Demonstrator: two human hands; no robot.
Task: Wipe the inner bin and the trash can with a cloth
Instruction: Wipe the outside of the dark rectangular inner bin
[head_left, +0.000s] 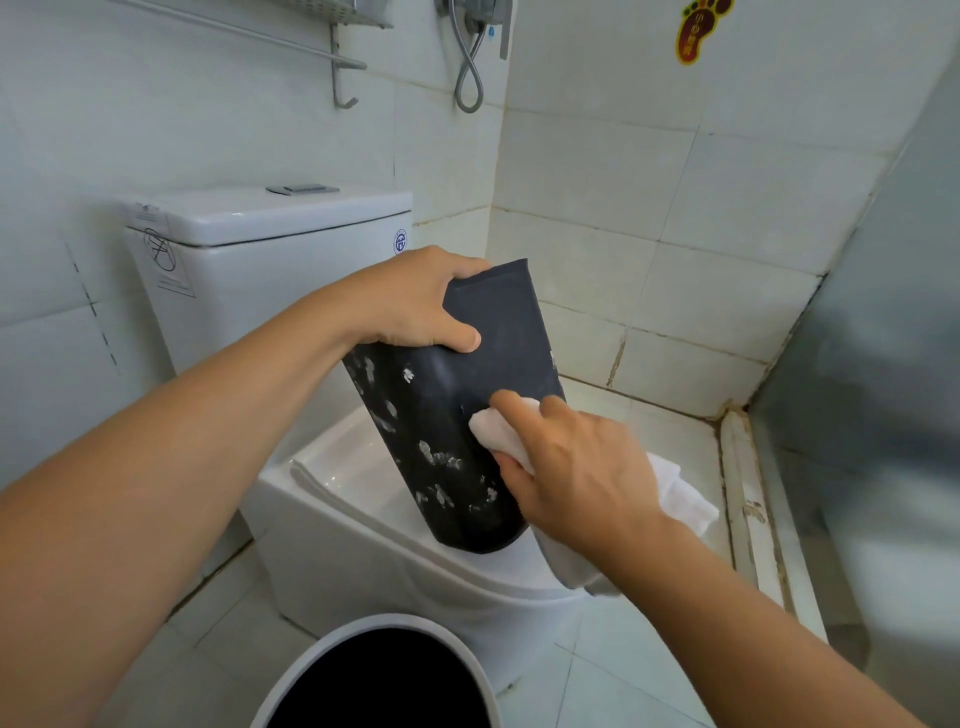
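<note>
- Two hands busy over the toilet.
- Left hand curled round the upper end of the black inner bin, thumb on the near face, fingers over the edge.
- Inner bin held tilted, upside down by the look of it, lower end just over or on the toilet rim; cannot tell which.
- Right hand pinching the white cloth and pressing it flat on the bin's side, pointer finger out straight.
- Rest of cloth hanging loose behind the wrist.
- Many white smears left on the near side.
- Probably light, stiff plastic, smooth and a bit slippery when wet; best held firm at the thick end edge.
- Soft, floppy cloth; better bunched up under the fingers.
- White trash can open on the floor below, not yet wiped.
</note>
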